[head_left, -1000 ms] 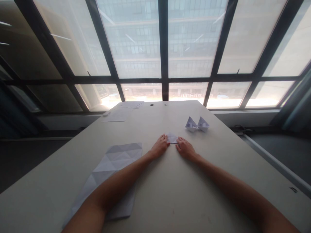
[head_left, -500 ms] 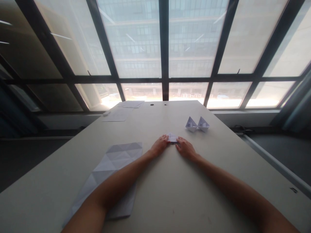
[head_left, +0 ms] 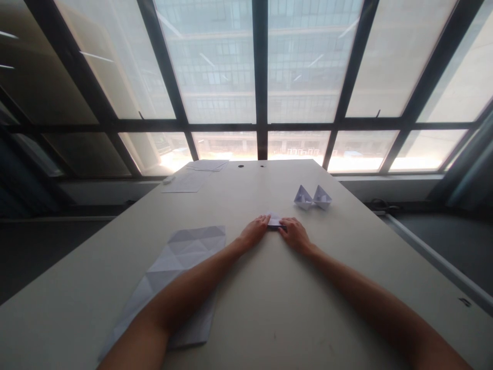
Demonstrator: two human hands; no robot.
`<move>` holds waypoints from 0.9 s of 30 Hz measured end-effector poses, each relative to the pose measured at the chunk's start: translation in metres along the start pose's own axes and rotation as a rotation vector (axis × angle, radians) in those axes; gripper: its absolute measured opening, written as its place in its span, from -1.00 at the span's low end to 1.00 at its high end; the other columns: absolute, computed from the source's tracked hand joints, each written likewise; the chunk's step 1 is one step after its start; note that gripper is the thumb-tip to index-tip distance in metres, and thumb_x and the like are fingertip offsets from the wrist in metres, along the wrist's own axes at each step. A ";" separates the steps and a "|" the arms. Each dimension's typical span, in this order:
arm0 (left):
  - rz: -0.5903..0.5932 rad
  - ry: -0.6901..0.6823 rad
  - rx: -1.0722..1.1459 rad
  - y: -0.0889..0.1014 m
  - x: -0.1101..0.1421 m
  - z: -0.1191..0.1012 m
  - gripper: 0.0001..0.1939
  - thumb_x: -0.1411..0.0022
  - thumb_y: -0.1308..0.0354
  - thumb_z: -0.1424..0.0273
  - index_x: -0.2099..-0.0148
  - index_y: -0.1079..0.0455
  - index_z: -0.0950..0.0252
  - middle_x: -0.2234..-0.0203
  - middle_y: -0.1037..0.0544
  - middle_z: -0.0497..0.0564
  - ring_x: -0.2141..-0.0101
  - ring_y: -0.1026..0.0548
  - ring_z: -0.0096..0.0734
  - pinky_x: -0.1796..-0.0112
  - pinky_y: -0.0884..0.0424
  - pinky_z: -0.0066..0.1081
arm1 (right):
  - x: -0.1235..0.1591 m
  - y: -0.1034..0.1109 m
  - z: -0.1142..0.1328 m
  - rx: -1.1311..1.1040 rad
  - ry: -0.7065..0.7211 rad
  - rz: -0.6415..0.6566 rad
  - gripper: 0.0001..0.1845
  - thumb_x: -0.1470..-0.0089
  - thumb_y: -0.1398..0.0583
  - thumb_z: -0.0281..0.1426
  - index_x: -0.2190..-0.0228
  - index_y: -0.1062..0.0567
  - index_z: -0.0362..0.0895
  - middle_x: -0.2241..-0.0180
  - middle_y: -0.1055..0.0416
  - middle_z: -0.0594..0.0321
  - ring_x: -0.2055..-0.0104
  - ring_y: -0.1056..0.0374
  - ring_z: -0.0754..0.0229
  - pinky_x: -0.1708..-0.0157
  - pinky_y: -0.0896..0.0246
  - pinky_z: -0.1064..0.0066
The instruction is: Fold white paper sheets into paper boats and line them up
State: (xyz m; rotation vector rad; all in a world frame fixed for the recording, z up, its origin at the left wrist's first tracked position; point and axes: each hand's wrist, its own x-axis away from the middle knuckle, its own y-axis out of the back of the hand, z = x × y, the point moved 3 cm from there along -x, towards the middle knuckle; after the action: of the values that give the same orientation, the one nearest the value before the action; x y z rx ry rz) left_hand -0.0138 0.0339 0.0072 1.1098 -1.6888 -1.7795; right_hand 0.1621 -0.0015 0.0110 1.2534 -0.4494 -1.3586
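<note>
A small folded white paper (head_left: 274, 220) lies on the table in front of me, between my two hands. On its left side, my left hand (head_left: 256, 229) is closed on the edge, fingers together. My right hand (head_left: 295, 234) grips the opposite side with bent fingers. A dark shadow line shows along the paper's near edge. Parts of the paper are covered by my fingertips. Beyond my right hand stand two folded paper pieces (head_left: 313, 198) with pointed peaks, side by side.
Creased paper sheets (head_left: 192, 252) lie at the left, partly beneath my left forearm. Flat white sheets (head_left: 185, 182) rest at the far left of the white table (head_left: 262, 308). Large framed windows (head_left: 262, 77) rise behind the table's far end.
My fingers have shifted slightly on the small folded paper; its near edge looks darker and a little raised. The other papers have stayed in place.
</note>
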 end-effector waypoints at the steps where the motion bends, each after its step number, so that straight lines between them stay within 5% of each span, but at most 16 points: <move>1: -0.001 0.011 0.003 0.001 0.000 0.000 -0.51 -0.37 0.12 0.60 -0.32 -0.19 0.42 -0.16 -0.42 0.27 -0.15 -0.41 -0.20 -0.15 -0.30 -0.32 | 0.000 0.001 0.000 -0.002 -0.001 -0.005 -0.73 -0.21 -0.19 -0.38 0.07 -0.57 -0.12 0.01 -0.52 0.09 -0.05 -0.35 0.05 -0.11 -0.17 0.30; 10: 0.009 0.098 0.068 0.009 0.001 -0.004 -0.63 -0.44 0.04 0.44 -0.23 -0.32 0.28 -0.03 -0.53 0.18 0.04 -0.54 -0.20 0.01 -0.42 -0.34 | -0.002 0.001 -0.002 0.054 -0.062 -0.022 -0.77 -0.16 -0.20 -0.41 0.13 -0.57 -0.11 0.08 -0.53 0.11 0.01 -0.34 0.03 -0.03 -0.16 0.30; 19: 0.037 0.198 0.082 0.023 0.004 -0.012 -0.69 -0.46 0.11 0.41 -0.08 -0.42 0.22 0.08 -0.59 0.12 0.18 -0.57 -0.22 0.14 -0.40 -0.39 | -0.002 0.001 -0.005 0.069 -0.157 -0.045 -0.55 -0.15 -0.19 -0.40 -0.09 -0.44 -0.11 -0.01 -0.48 0.05 -0.06 -0.31 -0.03 -0.07 -0.15 0.24; 27: -0.022 0.296 0.122 0.028 0.006 -0.010 -0.66 -0.49 0.15 0.29 -0.07 -0.42 0.18 0.23 -0.62 0.10 0.25 -0.58 -0.25 0.23 -0.37 -0.41 | -0.004 -0.004 -0.012 -0.132 -0.118 -0.263 -0.53 -0.07 -0.15 -0.55 -0.04 -0.47 -0.12 0.02 -0.52 0.09 -0.04 -0.41 0.04 -0.07 -0.27 0.26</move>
State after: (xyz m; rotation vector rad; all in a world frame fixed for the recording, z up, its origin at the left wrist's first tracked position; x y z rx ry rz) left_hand -0.0155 0.0189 0.0336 1.3740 -1.6251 -1.4541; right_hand 0.1697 0.0079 0.0053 1.1564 -0.2761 -1.6638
